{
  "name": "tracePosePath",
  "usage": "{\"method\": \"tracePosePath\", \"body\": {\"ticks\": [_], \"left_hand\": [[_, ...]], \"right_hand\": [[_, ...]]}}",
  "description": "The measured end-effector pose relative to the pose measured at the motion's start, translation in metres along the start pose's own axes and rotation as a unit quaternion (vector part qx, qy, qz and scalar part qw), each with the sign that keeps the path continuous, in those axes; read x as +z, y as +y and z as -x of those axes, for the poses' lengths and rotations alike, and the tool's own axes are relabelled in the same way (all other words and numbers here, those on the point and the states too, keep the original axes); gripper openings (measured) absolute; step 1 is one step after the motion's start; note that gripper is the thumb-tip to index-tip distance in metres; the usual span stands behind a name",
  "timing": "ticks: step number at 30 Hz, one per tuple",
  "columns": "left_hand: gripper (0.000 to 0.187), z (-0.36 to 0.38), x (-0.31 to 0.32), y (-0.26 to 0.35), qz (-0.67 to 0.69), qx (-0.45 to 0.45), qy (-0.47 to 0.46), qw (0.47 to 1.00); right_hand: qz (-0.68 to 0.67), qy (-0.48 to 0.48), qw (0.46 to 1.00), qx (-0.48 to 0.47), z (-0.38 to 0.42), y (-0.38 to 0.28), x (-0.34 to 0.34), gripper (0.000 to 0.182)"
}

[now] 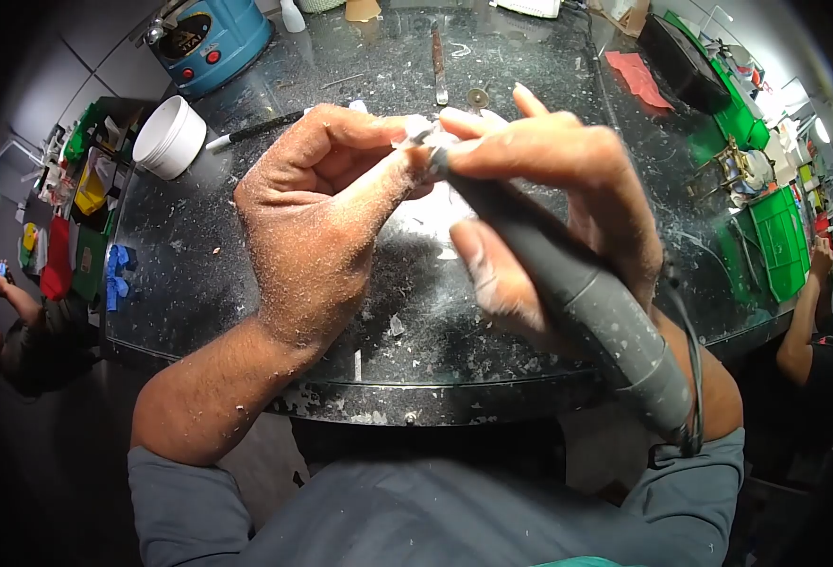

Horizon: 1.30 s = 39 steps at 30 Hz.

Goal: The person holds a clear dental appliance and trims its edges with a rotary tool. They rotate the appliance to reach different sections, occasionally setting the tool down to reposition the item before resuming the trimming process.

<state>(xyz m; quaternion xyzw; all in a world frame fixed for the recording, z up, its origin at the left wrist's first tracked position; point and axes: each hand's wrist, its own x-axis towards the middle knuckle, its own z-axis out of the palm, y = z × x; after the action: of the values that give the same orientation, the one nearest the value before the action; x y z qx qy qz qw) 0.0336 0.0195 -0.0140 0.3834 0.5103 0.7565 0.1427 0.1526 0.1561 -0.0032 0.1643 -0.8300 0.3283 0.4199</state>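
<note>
Both hands are up close over the dusty black worktop (246, 274), pretty much touching each other at the fingertips. The left hand (317, 217) is curled tight, thumb and forefinger pinched on a small pale piece (418, 129), which sits right between the two hands; it's mostly hidden by fingers, so hard to say what it actually is. The right hand (544, 203) is wrapped around a grey rotary handpiece (577, 293), held like a pen, with its tip end meeting that pale piece and its body running down toward the right wrist, cord (690, 378) trailing there. White dust all over both hands and forearms. Further back on the worktop: a white round tub (169, 137), a blue machine (211, 38), a thin brush or pen (256, 128) and a metal file (438, 61). Other people's arms show at the far left and far right edges.
</note>
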Motion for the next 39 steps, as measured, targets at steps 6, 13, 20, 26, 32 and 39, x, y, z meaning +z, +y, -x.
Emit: {"method": "tracePosePath", "body": {"ticks": [6, 13, 20, 26, 32, 39], "left_hand": [[0.009, 0.0017, 0.0037, 0.0014, 0.013, -0.016, 0.005, 1.000], [0.004, 0.0010, 0.0045, 0.0012, -0.009, -0.014, 0.003, 1.000], [0.004, 0.0017, 0.0067, 0.0014, -0.015, -0.013, 0.016, 1.000], [0.004, 0.0026, 0.0055, 0.0022, -0.007, -0.024, 0.016, 1.000], [0.004, 0.0026, 0.0039, 0.0019, 0.006, -0.034, 0.009, 0.999], [0.005, 0.0025, 0.0047, 0.0021, 0.015, -0.035, 0.005, 0.999]], "right_hand": [[0.012, 0.004, 1.000, -0.008, -0.0003, 0.0008, -0.0012, 0.038], [0.019, 0.000, 1.000, 0.005, 0.0008, 0.0016, -0.0003, 0.040], [0.036, 0.003, 0.999, -0.002, -0.0004, 0.0002, -0.0011, 0.038], [0.036, -0.020, 0.999, -0.004, -0.0017, 0.0001, -0.0039, 0.038], [0.032, -0.003, 0.999, 0.014, -0.0011, 0.0002, -0.0028, 0.038], [0.030, -0.002, 0.999, 0.018, -0.0005, 0.0002, -0.0013, 0.038]]}}
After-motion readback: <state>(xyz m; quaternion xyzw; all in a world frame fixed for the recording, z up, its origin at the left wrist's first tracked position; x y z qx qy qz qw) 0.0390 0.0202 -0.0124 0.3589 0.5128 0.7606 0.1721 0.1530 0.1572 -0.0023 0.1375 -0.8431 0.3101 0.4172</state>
